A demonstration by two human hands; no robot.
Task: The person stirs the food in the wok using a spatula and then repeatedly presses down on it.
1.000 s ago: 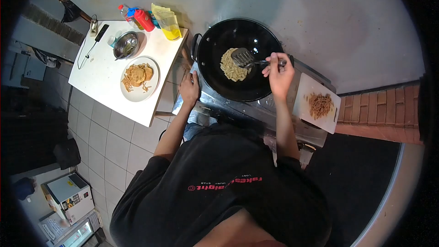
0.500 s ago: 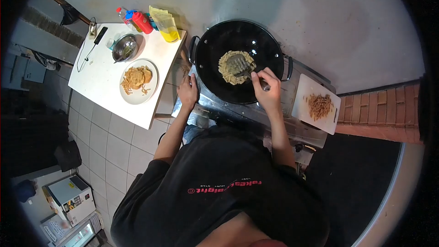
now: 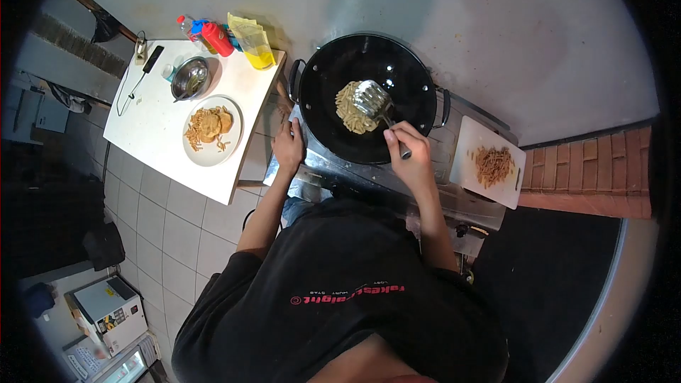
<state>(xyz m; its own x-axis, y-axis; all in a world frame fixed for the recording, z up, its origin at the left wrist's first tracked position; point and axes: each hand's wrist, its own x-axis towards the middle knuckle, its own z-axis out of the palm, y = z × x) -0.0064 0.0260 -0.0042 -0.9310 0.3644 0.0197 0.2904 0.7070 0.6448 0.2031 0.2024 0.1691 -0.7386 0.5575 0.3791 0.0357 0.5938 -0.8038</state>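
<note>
Wok (image 3: 408,74), black, sits on the steel stove (image 3: 333,168); all positions are taken from it. Pale cut pasta (image 3: 346,108) lies heaped just left of its centre. Spatula (image 3: 372,99): the blade rests on the heap and the handle slants toward the near rim. My right hand (image 3: 408,152) is closed around that handle at the near rim. My left hand (image 3: 289,147) lies flat on the stove top beside the wok's left handle, fingers extended, gripping nothing. Right of the wok: white cutting board (image 3: 468,143) with brown shreds. Left of the wok: white table (image 3: 152,145) carrying a plate (image 3: 231,149) of fried food, a steel bowl (image 3: 190,76), a red bottle (image 3: 216,37) and a yellow bag (image 3: 252,41).
</note>
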